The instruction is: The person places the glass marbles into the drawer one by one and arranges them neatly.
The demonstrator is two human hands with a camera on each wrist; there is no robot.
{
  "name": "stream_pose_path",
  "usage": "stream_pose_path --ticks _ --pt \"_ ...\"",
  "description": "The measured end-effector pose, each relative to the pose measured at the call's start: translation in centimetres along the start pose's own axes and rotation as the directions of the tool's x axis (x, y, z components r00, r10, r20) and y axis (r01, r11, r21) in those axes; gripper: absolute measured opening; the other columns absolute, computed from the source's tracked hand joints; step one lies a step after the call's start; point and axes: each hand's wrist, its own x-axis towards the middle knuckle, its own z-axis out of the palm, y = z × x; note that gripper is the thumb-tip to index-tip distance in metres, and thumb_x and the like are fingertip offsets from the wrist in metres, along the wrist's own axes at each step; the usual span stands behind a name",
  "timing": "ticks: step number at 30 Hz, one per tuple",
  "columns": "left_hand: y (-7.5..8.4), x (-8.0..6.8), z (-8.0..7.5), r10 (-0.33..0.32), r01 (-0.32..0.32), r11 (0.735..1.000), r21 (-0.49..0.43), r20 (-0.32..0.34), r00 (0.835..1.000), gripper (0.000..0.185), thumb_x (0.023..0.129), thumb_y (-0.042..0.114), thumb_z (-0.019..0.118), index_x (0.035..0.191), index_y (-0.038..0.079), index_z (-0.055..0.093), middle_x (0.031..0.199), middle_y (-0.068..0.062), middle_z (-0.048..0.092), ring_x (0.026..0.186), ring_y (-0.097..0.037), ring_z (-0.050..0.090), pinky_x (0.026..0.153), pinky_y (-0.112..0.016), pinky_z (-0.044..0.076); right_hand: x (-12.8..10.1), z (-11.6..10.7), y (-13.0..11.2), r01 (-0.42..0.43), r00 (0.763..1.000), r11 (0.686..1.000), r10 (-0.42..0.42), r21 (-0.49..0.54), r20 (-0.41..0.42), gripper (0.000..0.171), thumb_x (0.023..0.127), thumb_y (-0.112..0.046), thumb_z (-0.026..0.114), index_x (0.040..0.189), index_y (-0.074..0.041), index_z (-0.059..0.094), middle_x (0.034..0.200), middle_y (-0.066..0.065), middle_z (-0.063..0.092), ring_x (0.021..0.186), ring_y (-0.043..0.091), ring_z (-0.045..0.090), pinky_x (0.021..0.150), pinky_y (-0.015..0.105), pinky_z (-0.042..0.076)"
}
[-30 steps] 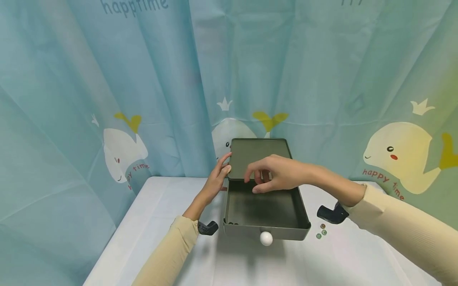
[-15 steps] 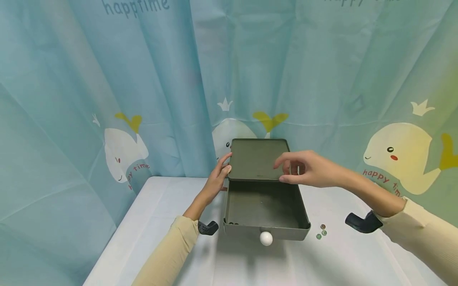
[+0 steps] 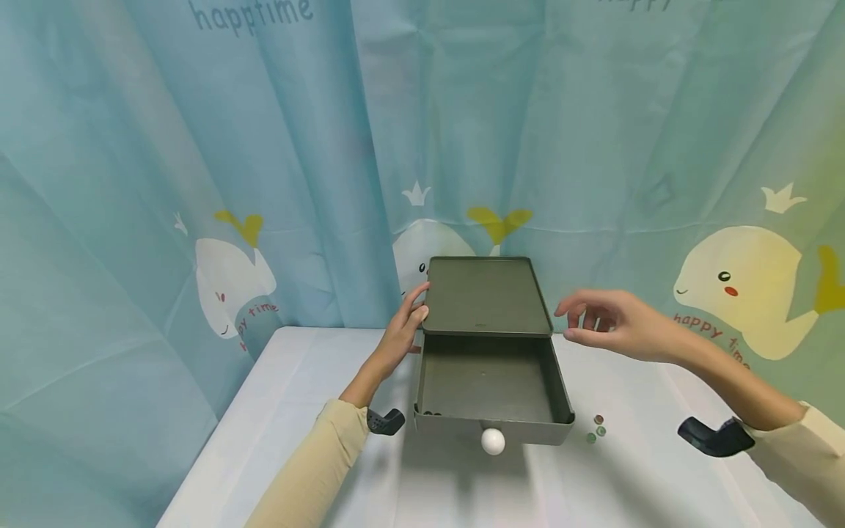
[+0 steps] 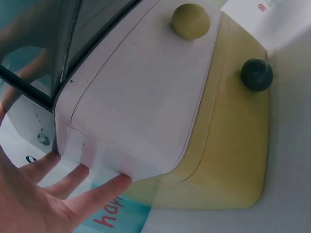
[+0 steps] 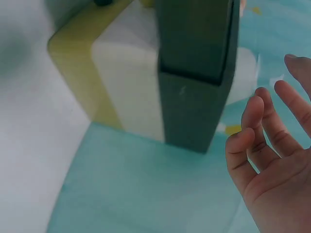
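A dark green drawer cabinet (image 3: 485, 293) stands at the back of the white table (image 3: 297, 411). Its top drawer (image 3: 488, 381), with a white knob (image 3: 492, 441), is pulled out towards me. Small beads (image 3: 428, 413) lie in the drawer's front left corner. My left hand (image 3: 416, 304) rests with straight fingers against the cabinet's left side. From the left wrist its fingers (image 4: 73, 187) touch a white layer (image 4: 141, 102) above a yellow one (image 4: 233, 145). My right hand (image 3: 574, 323) hovers right of the cabinet, fingers loosely curled, holding nothing. The right wrist view shows that hand (image 5: 272, 165) beside the green cabinet (image 5: 194, 73).
Three small beads (image 3: 596, 429) lie on the table just right of the drawer's front. A teal curtain with whale prints (image 3: 231, 271) hangs close behind the table and on both sides. A yellow knob (image 4: 191, 20) and a dark knob (image 4: 256, 74) show on lower drawers.
My right hand has moved from above the open drawer out to the right, past the cabinet's edge. The left hand and the drawer have stayed still.
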Motion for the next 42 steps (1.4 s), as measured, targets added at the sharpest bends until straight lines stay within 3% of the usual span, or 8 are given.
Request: stream_pose_path --ticks 7,15,23,30,33,39,42 --pt "-0.1 0.0 0.1 0.003 -0.003 1.000 -0.017 0.001 1.000 0.053 0.108 0.047 0.042 0.160 0.045 0.028 0.166 -0.009 0.025 0.149 -0.036 0.034 0.086 -0.068 0.053 -3.0 0.4 2.6 -0.085 0.996 0.996 0.085 -0.016 -0.019 0.027 0.094 -0.011 0.076 0.116 -0.025 0.068 0.091 -0.004 0.069 0.072 0.011 0.064 0.059 0.026 0.051" --pt "0.2 0.2 0.2 0.008 -0.008 1.000 -0.023 0.009 1.000 0.054 0.108 0.046 0.042 0.160 0.043 0.028 0.166 -0.009 0.025 0.149 -0.034 0.033 0.086 -0.068 0.053 -6.2 2.4 5.4 -0.193 0.981 0.981 0.193 0.015 -0.032 0.024 0.095 -0.014 0.075 0.116 -0.024 0.069 0.096 -0.005 0.069 0.077 0.011 0.065 0.061 0.027 0.051" --pt "0.2 0.1 0.1 0.003 -0.003 1.000 -0.008 0.000 1.000 0.055 0.108 0.044 0.041 0.161 0.042 0.028 0.165 -0.012 0.027 0.149 -0.034 0.034 0.084 -0.066 0.055 -8.2 4.7 7.4 -0.190 0.981 0.978 0.192 0.080 -0.013 0.024 0.095 -0.012 0.074 0.116 -0.021 0.068 0.096 0.001 0.066 0.077 0.011 0.066 0.063 0.027 0.052" --pt "0.3 0.1 -0.1 0.000 0.000 1.000 -0.011 0.020 1.000 0.057 0.110 0.038 0.039 0.165 0.032 0.024 0.166 -0.017 0.024 0.150 -0.038 0.030 0.085 -0.070 0.053 -10.1 6.6 9.0 -0.209 0.978 0.966 0.206 0.154 0.034 0.027 0.095 -0.008 0.073 0.121 -0.016 0.067 0.099 0.001 0.065 0.077 0.016 0.067 0.062 0.027 0.052" --pt "0.9 -0.2 -0.2 -0.011 0.011 1.000 -0.007 0.033 0.999 0.058 0.110 0.034 0.038 0.166 0.027 0.021 0.166 -0.020 0.021 0.151 -0.039 0.027 0.087 -0.070 0.052 -10.8 7.2 9.6 -0.223 0.975 0.958 0.216 0.179 0.056 0.028 0.096 -0.006 0.072 0.122 -0.012 0.066 0.101 0.007 0.065 0.076 0.019 0.067 0.061 0.027 0.050" --pt "3.7 -1.4 0.0 -0.006 0.007 1.000 -0.010 0.046 0.999 0.059 0.110 0.029 0.039 0.165 0.019 0.022 0.165 -0.023 0.022 0.150 -0.043 0.029 0.089 -0.070 0.051 -12.3 8.5 10.8 -0.245 0.970 0.947 0.239 0.207 0.054 0.028 0.096 -0.008 0.072 0.123 -0.006 0.065 0.102 0.011 0.067 0.071 0.019 0.067 0.061 0.026 0.048" --pt "4.0 -1.5 0.1 -0.002 0.002 1.000 -0.012 0.040 0.999 0.058 0.110 0.030 0.040 0.165 0.020 0.023 0.165 -0.023 0.023 0.149 -0.043 0.030 0.089 -0.071 0.050 -12.9 9.1 11.3 -0.236 0.972 0.944 0.232 0.231 0.046 0.027 0.096 -0.005 0.071 0.123 -0.003 0.065 0.101 0.012 0.068 0.069 0.019 0.067 0.061 0.026 0.050"
